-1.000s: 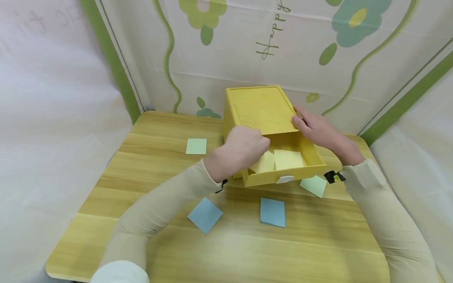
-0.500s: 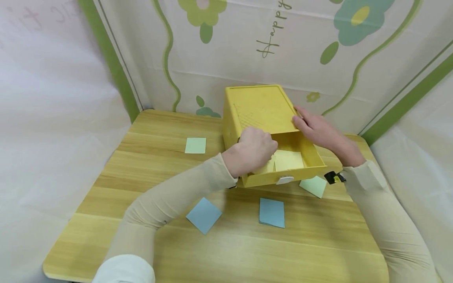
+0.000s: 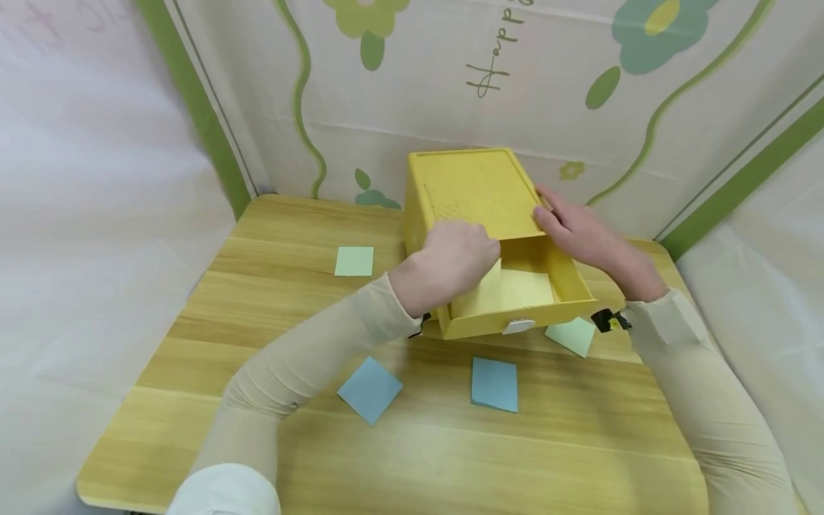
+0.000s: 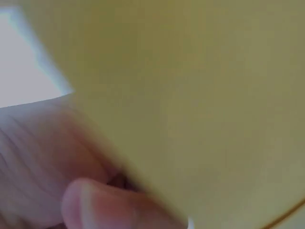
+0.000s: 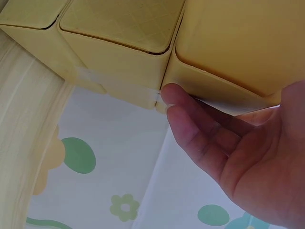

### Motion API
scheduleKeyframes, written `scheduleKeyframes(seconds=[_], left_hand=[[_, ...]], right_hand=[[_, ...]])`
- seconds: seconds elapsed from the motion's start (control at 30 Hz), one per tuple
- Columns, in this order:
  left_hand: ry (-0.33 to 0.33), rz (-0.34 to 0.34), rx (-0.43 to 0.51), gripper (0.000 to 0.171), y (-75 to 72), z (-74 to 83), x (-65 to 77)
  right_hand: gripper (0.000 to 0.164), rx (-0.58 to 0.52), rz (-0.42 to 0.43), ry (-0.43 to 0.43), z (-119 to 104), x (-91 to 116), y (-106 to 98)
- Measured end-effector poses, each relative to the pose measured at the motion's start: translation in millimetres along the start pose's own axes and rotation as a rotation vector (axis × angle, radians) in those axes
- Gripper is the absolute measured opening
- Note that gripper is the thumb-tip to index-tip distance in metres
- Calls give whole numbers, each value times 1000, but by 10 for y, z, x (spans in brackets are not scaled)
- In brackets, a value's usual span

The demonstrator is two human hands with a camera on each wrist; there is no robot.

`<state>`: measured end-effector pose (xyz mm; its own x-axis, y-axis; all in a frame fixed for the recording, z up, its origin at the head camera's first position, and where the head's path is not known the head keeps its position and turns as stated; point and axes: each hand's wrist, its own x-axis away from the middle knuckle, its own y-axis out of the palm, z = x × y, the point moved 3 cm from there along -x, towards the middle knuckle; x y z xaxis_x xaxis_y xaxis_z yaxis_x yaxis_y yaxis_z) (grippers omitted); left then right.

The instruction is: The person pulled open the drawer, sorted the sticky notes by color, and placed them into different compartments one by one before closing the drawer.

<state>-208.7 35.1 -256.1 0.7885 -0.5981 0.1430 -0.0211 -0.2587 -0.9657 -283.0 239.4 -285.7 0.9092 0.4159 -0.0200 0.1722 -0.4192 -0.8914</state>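
Note:
A yellow drawer box (image 3: 476, 189) stands at the back of the table with its front drawer (image 3: 547, 315) pulled out. In the drawer lies a pale yellow sticky note (image 3: 526, 290). Over its left part, my left hand (image 3: 450, 261) pinches another yellow sticky note (image 3: 484, 295), its curled fingers mostly hidden from the head view. That note (image 4: 190, 95) fills much of the left wrist view, with the thumb (image 4: 105, 205) beside its edge. My right hand (image 3: 582, 232) rests on the box's right side, thumb at the top edge. Its fingers (image 5: 190, 138) lie loosely against the side wall.
On the wooden table (image 3: 257, 443) lie two blue sticky notes, one turned diagonally (image 3: 370, 390) and one straighter (image 3: 494, 384). A green note (image 3: 354, 261) lies left of the box, and another green note (image 3: 571, 335) partly under the drawer. A patterned curtain (image 3: 399, 107) hangs behind.
My left hand moved right over the drawer, then slightly back left and up; more of the yellow sticky note below it now shows. My right hand has stayed on the box.

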Motion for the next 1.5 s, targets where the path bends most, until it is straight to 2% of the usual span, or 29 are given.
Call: scheduleKeyframes(seconds=[0.17, 0.27, 0.37, 0.43, 0.53, 0.6, 0.7, 0.83, 0.93, 1.03, 1.2, 1.5], left_hand=[[-5, -19, -72, 31, 80, 52, 6], [6, -36, -50, 30, 69, 28, 36], [63, -67, 46, 20, 17, -35, 89], [109, -91, 150, 14, -27, -88, 127], [158, -90, 293, 17, -81, -161, 159], [174, -74, 324, 21, -99, -180, 149], [162, -60, 228, 16, -73, -146, 105], [114, -100, 9, 14, 23, -9, 35], [72, -116, -93, 18, 85, 80, 4], [43, -109, -140, 23, 128, 124, -8], [38, -66, -74, 21, 123, 116, -18], [127, 68, 80, 28, 64, 40, 81]], right_hand=[[61, 0, 3, -3, -7, -15, 3], [61, -1, 9, -2, -18, -34, -1], [61, -2, 5, -4, -18, -49, -1], [62, -3, 0, -2, -10, -53, 1], [62, 0, 1, 6, 9, -53, -5], [63, 2, 6, 14, 19, -47, -14], [63, 11, 3, 21, 33, -35, -20], [64, 19, -8, 24, 40, -25, -6], [64, 17, -4, 19, 44, -24, 12], [63, 11, 1, 16, 48, -19, 23], [63, 11, 6, 31, 51, -8, 16], [63, -5, -9, 16, 81, -33, 2]])
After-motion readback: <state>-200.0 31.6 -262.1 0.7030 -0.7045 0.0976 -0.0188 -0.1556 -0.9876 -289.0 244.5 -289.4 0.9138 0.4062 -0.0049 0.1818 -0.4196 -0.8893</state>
